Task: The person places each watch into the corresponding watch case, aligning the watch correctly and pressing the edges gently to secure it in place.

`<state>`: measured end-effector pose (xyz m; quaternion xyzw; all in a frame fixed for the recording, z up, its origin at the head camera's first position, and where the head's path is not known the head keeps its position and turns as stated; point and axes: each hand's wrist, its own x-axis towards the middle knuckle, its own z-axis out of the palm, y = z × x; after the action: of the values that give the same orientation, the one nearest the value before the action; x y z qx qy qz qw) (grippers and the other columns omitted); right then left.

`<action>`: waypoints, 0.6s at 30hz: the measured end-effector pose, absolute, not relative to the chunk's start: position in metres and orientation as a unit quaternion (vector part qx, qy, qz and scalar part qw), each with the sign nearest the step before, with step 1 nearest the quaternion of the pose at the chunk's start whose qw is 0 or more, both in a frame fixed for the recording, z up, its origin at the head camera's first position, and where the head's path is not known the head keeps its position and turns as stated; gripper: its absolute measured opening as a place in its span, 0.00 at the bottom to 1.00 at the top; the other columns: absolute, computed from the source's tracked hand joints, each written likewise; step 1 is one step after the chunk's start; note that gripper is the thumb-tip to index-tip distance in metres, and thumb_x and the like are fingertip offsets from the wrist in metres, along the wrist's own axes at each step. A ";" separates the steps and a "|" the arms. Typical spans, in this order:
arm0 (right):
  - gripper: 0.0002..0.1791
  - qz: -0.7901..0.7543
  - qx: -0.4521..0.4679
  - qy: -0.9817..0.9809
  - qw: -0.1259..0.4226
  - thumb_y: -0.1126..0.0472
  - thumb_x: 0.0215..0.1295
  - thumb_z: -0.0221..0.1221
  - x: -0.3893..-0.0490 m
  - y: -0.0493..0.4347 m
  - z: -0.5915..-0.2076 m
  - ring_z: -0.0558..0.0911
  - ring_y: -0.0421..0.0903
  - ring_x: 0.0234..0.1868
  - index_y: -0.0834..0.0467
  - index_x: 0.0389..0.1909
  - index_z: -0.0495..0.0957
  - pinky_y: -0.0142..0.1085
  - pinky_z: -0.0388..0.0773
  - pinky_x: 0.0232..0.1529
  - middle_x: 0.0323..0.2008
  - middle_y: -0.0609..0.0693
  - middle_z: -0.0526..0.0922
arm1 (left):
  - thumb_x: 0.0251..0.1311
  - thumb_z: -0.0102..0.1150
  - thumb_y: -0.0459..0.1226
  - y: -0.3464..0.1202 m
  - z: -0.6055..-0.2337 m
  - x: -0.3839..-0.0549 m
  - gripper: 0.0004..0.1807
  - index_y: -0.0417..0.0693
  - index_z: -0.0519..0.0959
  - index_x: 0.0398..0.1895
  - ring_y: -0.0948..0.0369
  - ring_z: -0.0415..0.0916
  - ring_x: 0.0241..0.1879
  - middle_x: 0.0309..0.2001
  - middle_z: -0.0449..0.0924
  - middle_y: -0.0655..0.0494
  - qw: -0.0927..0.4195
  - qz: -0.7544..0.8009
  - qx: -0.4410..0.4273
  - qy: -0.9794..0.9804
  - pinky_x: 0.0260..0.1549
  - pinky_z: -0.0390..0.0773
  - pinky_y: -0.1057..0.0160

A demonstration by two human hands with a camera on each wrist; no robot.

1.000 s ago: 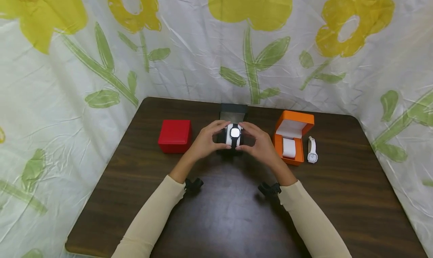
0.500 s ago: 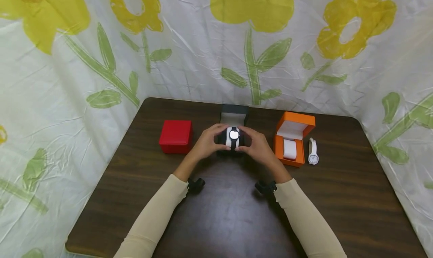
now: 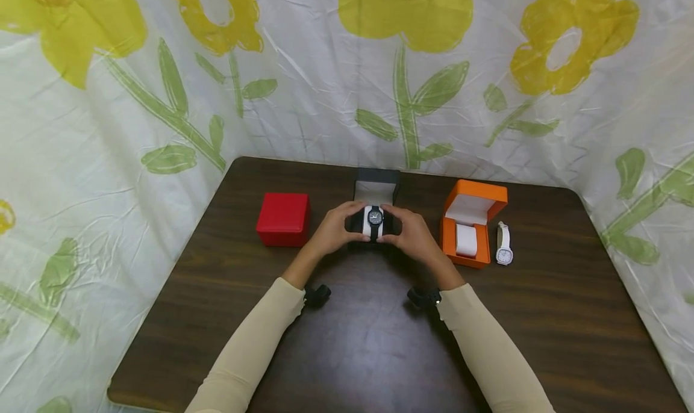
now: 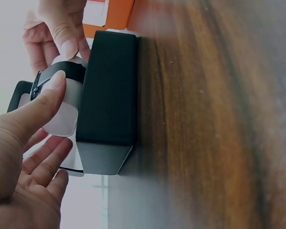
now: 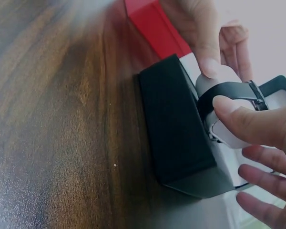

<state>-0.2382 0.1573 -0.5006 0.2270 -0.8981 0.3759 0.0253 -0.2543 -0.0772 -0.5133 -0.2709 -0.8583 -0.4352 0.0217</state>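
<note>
A black-strapped watch [image 3: 375,217] is wrapped around a white cushion [image 4: 63,118]. My left hand [image 3: 332,229] pinches the cushion from the left between thumb and fingers. From the right, my right hand [image 3: 415,232] grips the same cushion. Both thumbs lie near the strap on the front side. The cushion sits partly within an open black box [image 4: 109,90], whose pale-lined lid [image 3: 375,190] stands up behind. Part of the cushion rises above the front wall, and its underside is hidden.
A closed red box [image 3: 282,219] stands left of the hands. To the right, an open orange box [image 3: 447,235] holds a white cushion [image 3: 465,240]. Beside it lies a white watch [image 3: 504,244]. Flower-patterned cloth [image 3: 303,100] hangs behind the dark wooden table [image 3: 347,353].
Both hands have moved slightly nearer and lower with the cushion and watch, settling toward the black box. The watch face, bright white before, now looks dark.
</note>
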 end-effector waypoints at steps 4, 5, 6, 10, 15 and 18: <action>0.42 0.365 0.228 -0.902 0.030 0.60 0.51 0.79 -0.240 0.157 -0.504 0.79 0.60 0.60 0.61 0.68 0.74 0.56 0.75 0.62 0.61 0.61 0.80 | 0.46 0.83 0.39 -0.077 -0.516 -0.255 0.43 0.41 0.74 0.68 0.51 0.73 0.64 0.65 0.76 0.45 0.021 -0.434 -0.270 -0.859 0.66 0.70 0.51; 0.42 0.363 0.226 -0.903 0.031 0.60 0.50 0.79 -0.241 0.157 -0.505 0.79 0.60 0.59 0.60 0.68 0.74 0.56 0.75 0.62 0.61 0.62 0.80 | 0.46 0.82 0.39 -0.077 -0.516 -0.255 0.43 0.41 0.74 0.68 0.50 0.73 0.64 0.65 0.76 0.45 0.020 -0.436 -0.269 -0.858 0.66 0.70 0.51; 0.42 0.363 0.223 -0.904 0.031 0.60 0.50 0.79 -0.241 0.158 -0.505 0.79 0.60 0.59 0.60 0.68 0.74 0.56 0.75 0.61 0.60 0.61 0.80 | 0.46 0.82 0.39 -0.077 -0.517 -0.255 0.43 0.41 0.74 0.68 0.50 0.73 0.65 0.65 0.75 0.45 0.020 -0.437 -0.268 -0.858 0.67 0.70 0.51; 0.42 0.362 0.215 -0.907 0.027 0.59 0.50 0.79 -0.241 0.158 -0.506 0.78 0.60 0.59 0.59 0.68 0.74 0.56 0.74 0.62 0.60 0.61 0.80 | 0.48 0.82 0.39 -0.077 -0.517 -0.256 0.43 0.42 0.74 0.69 0.50 0.72 0.65 0.66 0.75 0.45 0.010 -0.439 -0.263 -0.859 0.67 0.70 0.51; 0.41 0.360 0.216 -0.908 0.021 0.58 0.51 0.79 -0.241 0.157 -0.506 0.78 0.59 0.59 0.60 0.67 0.75 0.56 0.74 0.62 0.59 0.61 0.80 | 0.50 0.80 0.40 -0.078 -0.517 -0.257 0.43 0.42 0.73 0.70 0.51 0.72 0.65 0.67 0.73 0.45 -0.014 -0.431 -0.265 -0.863 0.66 0.71 0.52; 0.41 0.350 0.217 -0.911 0.022 0.58 0.50 0.79 -0.242 0.157 -0.506 0.78 0.59 0.58 0.60 0.67 0.75 0.56 0.74 0.62 0.58 0.61 0.80 | 0.53 0.79 0.40 -0.079 -0.517 -0.258 0.41 0.42 0.72 0.71 0.51 0.72 0.65 0.68 0.73 0.44 -0.023 -0.424 -0.271 -0.864 0.65 0.72 0.52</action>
<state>-0.2420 0.1573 -0.5059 0.2165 -0.9110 0.3503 0.0222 -0.2583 -0.0789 -0.5174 -0.2707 -0.8638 -0.4243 -0.0235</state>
